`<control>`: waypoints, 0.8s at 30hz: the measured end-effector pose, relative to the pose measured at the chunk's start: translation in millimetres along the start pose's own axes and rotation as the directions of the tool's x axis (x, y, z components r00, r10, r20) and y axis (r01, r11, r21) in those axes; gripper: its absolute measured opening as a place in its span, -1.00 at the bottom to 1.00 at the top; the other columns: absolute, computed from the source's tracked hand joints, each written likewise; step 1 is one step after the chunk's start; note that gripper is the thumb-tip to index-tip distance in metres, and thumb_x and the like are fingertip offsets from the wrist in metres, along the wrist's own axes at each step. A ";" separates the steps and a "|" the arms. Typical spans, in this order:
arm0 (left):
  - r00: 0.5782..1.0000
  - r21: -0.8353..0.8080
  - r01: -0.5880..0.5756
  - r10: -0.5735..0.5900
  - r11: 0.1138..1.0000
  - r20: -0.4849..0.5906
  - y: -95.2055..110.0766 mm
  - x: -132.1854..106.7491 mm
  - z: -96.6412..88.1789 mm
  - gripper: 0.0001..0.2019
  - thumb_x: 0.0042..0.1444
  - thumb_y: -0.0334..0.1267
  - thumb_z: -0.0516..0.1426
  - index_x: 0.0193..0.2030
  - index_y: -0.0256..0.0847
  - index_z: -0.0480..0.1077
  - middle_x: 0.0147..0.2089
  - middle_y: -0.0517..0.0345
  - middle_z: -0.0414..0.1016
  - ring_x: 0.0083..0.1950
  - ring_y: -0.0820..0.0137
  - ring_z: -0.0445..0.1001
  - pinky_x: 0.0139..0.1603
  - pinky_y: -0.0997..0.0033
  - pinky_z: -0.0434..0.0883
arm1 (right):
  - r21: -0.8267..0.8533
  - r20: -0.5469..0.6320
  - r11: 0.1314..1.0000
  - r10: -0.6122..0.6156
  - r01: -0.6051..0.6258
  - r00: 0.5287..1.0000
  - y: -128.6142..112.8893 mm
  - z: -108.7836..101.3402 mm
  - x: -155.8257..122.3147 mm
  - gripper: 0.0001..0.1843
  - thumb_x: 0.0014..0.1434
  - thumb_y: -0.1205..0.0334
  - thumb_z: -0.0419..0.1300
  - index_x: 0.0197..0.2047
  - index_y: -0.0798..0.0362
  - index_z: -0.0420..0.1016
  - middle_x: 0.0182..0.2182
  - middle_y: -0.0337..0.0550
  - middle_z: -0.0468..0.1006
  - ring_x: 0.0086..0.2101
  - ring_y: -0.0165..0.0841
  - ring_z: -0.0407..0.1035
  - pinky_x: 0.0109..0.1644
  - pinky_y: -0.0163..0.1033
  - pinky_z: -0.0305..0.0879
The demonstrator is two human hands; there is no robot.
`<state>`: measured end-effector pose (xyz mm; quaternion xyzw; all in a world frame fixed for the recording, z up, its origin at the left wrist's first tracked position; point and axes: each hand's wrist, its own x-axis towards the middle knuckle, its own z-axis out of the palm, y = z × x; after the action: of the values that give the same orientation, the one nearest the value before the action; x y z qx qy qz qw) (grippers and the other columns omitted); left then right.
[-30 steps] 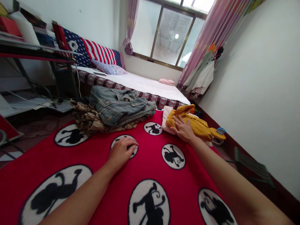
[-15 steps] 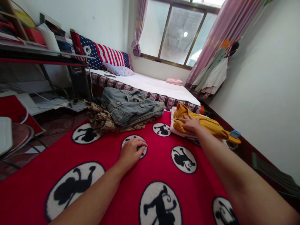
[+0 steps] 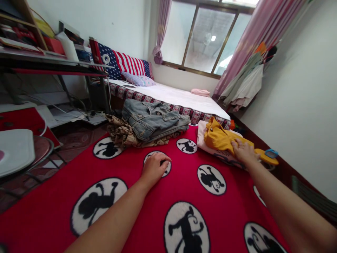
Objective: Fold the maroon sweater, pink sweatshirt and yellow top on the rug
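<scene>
Left hand (image 3: 155,169), loosely curled, fingertips down, pinching nothing, on a red monkey-print blanket (image 3: 52,186). Farther off, folded denim jacket (image 3: 154,119) atop patterned cloth (image 3: 123,135). Toward the right, mustard-yellow garment (image 3: 218,137) on folded pale pink cloth (image 3: 207,140), under right hand (image 3: 244,153), fingers spread and pressing flat. Garment likely light, limp and soft; best gathered by its folded edge.

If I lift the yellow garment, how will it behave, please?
The yellow garment probably flops: it lies in soft folds under the right hand. It looks thin, so likely light, and may slide on the pale cloth.
</scene>
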<state>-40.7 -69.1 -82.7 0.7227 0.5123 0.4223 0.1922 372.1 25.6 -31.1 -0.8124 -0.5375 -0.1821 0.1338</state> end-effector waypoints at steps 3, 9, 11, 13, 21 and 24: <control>1.000 -0.017 0.017 -0.018 1.000 -0.023 -0.5 1.8 0.1 -0.82 0.10 -0.39 0.13 -0.28 -0.13 0.58 -0.20 0.16 0.62 -0.09 0.30 0.51 0.03 0.29 0.36 | 0.057 -0.135 0.997 0.063 -0.056 0.989 -19.6 4.8 -38.4 -0.27 0.34 -0.14 -0.34 0.42 0.05 0.05 0.39 0.27 -0.07 0.34 0.18 -0.17 0.18 0.34 0.03; 1.000 -0.002 0.004 -0.005 1.000 -0.019 -4.6 1.9 -0.3 -0.80 0.11 -0.36 0.11 -0.26 -0.11 0.58 -0.18 0.16 0.63 -0.08 0.32 0.54 0.02 0.34 0.39 | 0.054 0.023 0.998 -0.030 0.029 0.999 -39.8 -0.8 -128.1 -0.11 0.29 -0.18 -0.13 0.46 0.24 -0.24 0.42 0.27 -0.35 0.38 0.12 -0.40 0.29 0.30 -0.08; 1.000 -0.004 -0.005 0.005 1.000 -0.003 -6.0 1.4 -0.9 -0.78 0.13 -0.31 0.09 -0.24 -0.11 0.58 -0.17 0.14 0.63 -0.08 0.30 0.54 0.03 0.33 0.39 | 0.053 0.223 0.999 0.000 -0.012 0.975 -44.5 -13.6 -145.5 -0.17 0.31 -0.18 -0.16 0.45 0.21 -0.13 0.42 0.29 -0.24 0.37 0.10 -0.30 0.29 0.28 -0.07; 1.000 -0.006 -0.010 0.010 1.000 0.009 -7.4 1.2 -1.0 -0.76 0.14 -0.27 0.07 -0.23 -0.13 0.58 -0.16 0.11 0.63 -0.08 0.28 0.54 0.03 0.32 0.39 | 0.056 0.331 0.998 0.000 -0.020 0.944 -53.2 -26.7 -161.2 -0.23 0.33 -0.17 -0.20 0.43 0.15 0.00 0.40 0.26 -0.10 0.36 0.10 -0.19 0.30 0.30 -0.12; 0.999 0.002 -0.036 0.036 0.999 0.030 -9.3 0.3 -1.5 -0.70 0.10 -0.18 0.03 -0.23 -0.17 0.58 -0.16 0.05 0.63 -0.09 0.23 0.55 -0.02 0.31 0.41 | 0.283 0.279 0.948 -0.224 0.143 0.934 -134.5 -58.3 -236.7 -0.28 0.30 -0.15 -0.05 0.40 0.09 0.10 0.40 0.17 -0.06 0.37 0.08 -0.21 0.32 0.34 -0.27; 0.999 0.004 -0.041 0.041 0.999 0.031 -8.6 -0.3 -2.9 -0.70 0.09 -0.17 0.03 -0.23 -0.16 0.57 -0.15 0.05 0.63 -0.08 0.24 0.55 -0.02 0.33 0.42 | 0.493 0.192 0.812 -0.451 0.312 0.872 -154.6 -67.0 -252.5 -0.35 0.29 -0.07 0.03 0.36 0.03 0.17 0.39 0.11 -0.02 0.37 -0.01 -0.19 0.33 0.32 -0.30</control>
<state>-48.0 -66.4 -87.3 0.7400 0.4952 0.4138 0.1898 129.6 -150.7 -78.7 -0.6513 -0.7321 0.0483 0.1935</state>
